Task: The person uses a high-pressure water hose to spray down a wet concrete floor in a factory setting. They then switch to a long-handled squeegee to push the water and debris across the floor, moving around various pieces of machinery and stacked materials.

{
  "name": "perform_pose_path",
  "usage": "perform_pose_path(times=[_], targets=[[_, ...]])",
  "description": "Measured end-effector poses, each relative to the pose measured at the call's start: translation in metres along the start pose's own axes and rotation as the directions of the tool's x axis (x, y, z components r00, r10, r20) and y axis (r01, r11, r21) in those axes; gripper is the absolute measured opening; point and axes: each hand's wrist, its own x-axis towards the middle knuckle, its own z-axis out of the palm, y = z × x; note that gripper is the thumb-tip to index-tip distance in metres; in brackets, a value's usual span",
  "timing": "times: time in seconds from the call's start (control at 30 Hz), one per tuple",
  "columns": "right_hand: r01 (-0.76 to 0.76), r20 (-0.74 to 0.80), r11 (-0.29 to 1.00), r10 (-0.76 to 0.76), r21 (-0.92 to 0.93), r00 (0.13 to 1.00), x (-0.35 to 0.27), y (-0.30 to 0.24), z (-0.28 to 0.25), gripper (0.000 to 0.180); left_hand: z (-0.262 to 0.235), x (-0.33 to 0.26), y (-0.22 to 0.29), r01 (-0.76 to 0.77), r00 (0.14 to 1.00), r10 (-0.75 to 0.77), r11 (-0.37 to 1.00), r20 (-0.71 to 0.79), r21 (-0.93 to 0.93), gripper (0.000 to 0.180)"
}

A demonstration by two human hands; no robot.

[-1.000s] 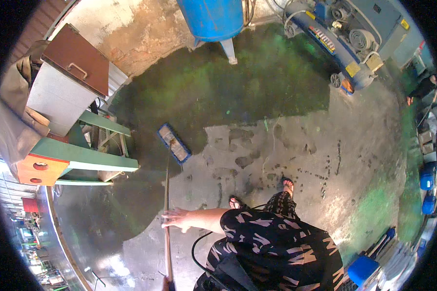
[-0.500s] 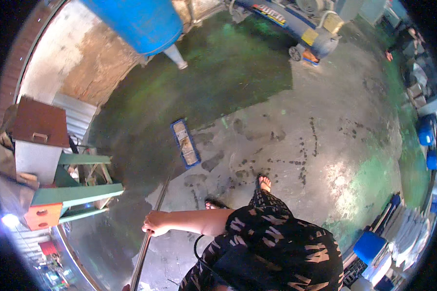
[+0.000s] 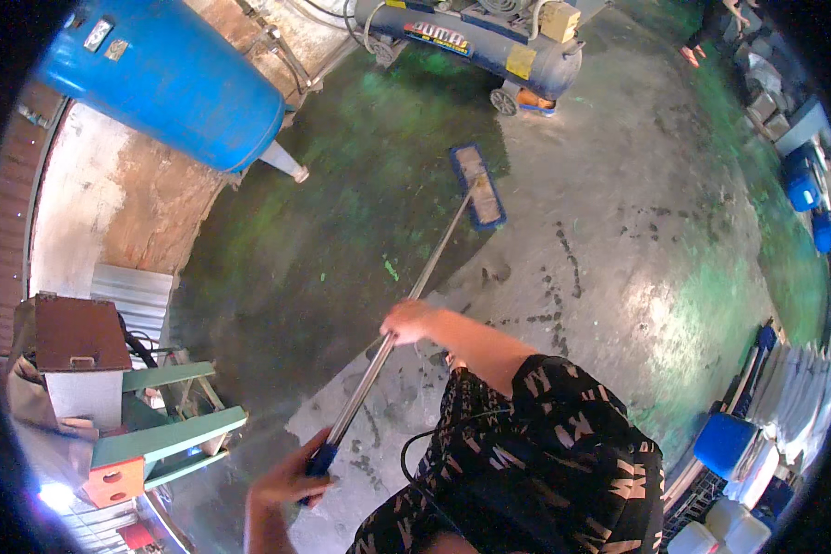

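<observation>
1. Since the earlier frame, the view has turned: the blue tank (image 3: 171, 78) is now at the upper left, and the compressor (image 3: 489, 42) shows at the top.
2. On the wet floor (image 3: 619, 212), the mop (image 3: 415, 286) now points up and right; its flat head (image 3: 477, 185) lies nearer to the compressor than before.
3. Now the left hand (image 3: 291, 475) is in view, closed around the blue grip at the pole's end.
4. Higher on the pole, the right hand (image 3: 408, 320) is closed around it.
</observation>
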Motion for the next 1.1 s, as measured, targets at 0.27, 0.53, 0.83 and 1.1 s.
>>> perform_pose_path(times=[0.27, 0.53, 0.83, 1.1], targets=[[-0.594, -0.166, 0.793, 0.572, -0.139, 0.803, -0.071, 0.127, -0.013, 0.023, 0.018, 0.179, 0.073, -0.260, 0.965, 0.250, 0.905, 0.076, 0.336, 0.087], [-0.576, -0.198, 0.816, 0.556, -0.056, 0.807, -0.093, 0.095, -0.034, 0.023, 0.008, 0.143, 0.091, -0.178, 0.972, 0.143, 0.966, 0.185, 0.189, 0.086], [-0.559, -0.126, 0.813, 0.545, -0.159, 0.829, -0.171, 0.180, -0.067, 0.027, 0.076, 0.167, 0.187, -0.135, 0.989, 0.093, 0.897, 0.118, 0.420, 0.086], [-0.441, -0.063, 0.893, 0.437, -0.086, 0.897, -0.294, 0.203, -0.129, 0.023, 0.206, 0.161, 0.270, -0.054, 0.983, 0.055, 0.998, 0.177, -0.013, 0.087]])
